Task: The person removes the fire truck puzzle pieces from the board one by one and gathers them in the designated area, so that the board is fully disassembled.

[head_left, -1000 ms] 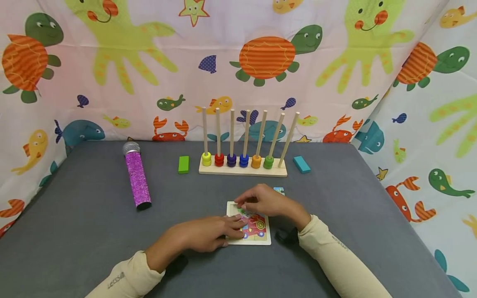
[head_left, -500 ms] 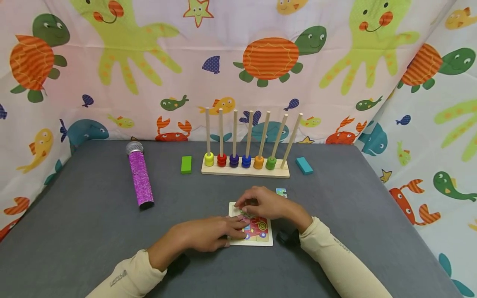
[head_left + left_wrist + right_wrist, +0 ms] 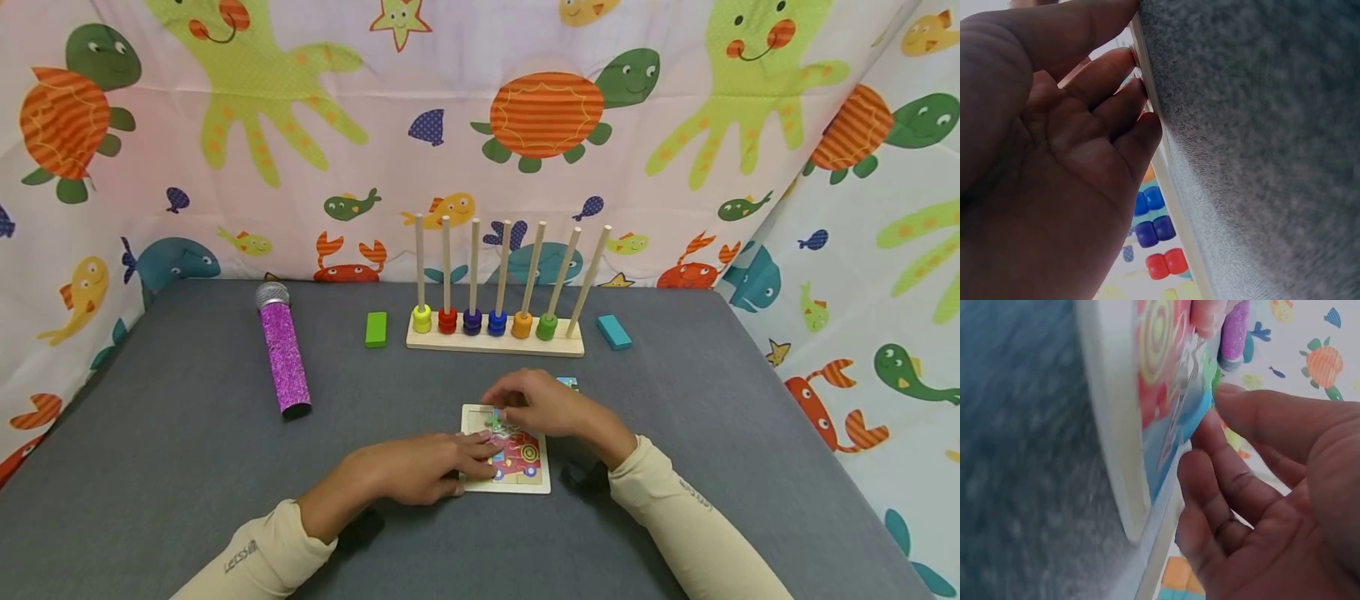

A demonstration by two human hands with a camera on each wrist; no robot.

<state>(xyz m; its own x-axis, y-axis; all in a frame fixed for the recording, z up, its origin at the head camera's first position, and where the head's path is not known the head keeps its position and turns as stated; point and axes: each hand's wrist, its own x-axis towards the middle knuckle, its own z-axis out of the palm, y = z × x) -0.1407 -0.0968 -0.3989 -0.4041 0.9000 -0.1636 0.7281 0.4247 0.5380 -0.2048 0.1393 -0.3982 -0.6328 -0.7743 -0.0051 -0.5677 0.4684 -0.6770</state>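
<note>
A small wooden jigsaw puzzle (image 3: 546,477) with a red vehicle picture lies on the table in front of me. Across its left part my left hand (image 3: 420,469) rests with the fingers extended, the thumb by the near left edge. From the right, my right hand (image 3: 546,405) reaches over the puzzle's far side. Its thumb and fingers pinch a blue and green puzzle piece (image 3: 1196,414), which appears tilted up from the board in the right wrist view. The left wrist view shows the left fingertips right at the frame's pale edge (image 3: 1169,159).
Another puzzle piece (image 3: 567,383) lies beyond the right hand. Farther back stands a wooden peg rack (image 3: 495,343) with coloured beads, flanked by a green block (image 3: 376,330) and a blue block (image 3: 614,332). A glittery purple microphone (image 3: 286,358) lies at left.
My right hand has shifted slightly right and away from the board's far left corner, and a blue-green piece now shows under its fingers. The left hand stays in place.
</note>
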